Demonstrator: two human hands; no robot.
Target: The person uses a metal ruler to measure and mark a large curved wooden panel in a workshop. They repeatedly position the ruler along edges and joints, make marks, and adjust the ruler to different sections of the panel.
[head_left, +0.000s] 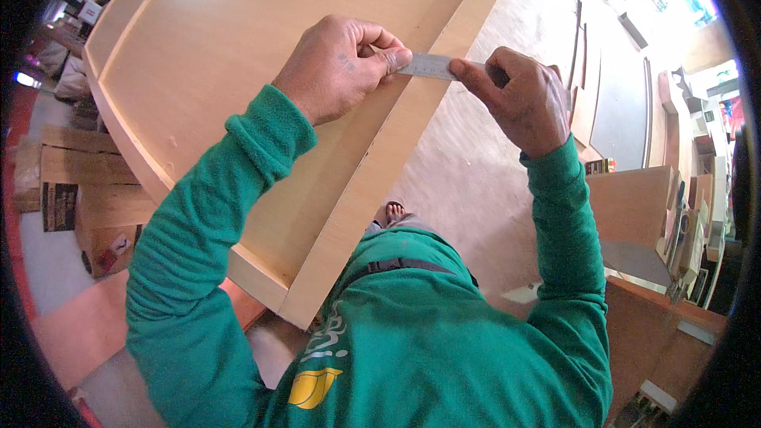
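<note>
A short metal ruler (433,66) spans the pale wooden edge strip (380,148) of a large shallow plywood panel frame (250,35). Its left end is pinched between the thumb and fingers of my left hand (348,68), above the recessed plywood face. Close to the strip's outer side, my right hand (523,98) grips the other end between thumb and curled forefinger. Part of the ruler's right end is hidden behind that hand. I cannot tell whether the ruler rests on the strip or is held slightly above it.
Cardboard boxes (101,196) lie to the left of the frame. At right stands a wooden box (630,208) with a small can or pack (600,166) near it. Long boards (621,101) lie beyond on the concrete floor (464,148). My foot (395,210) is beside the frame.
</note>
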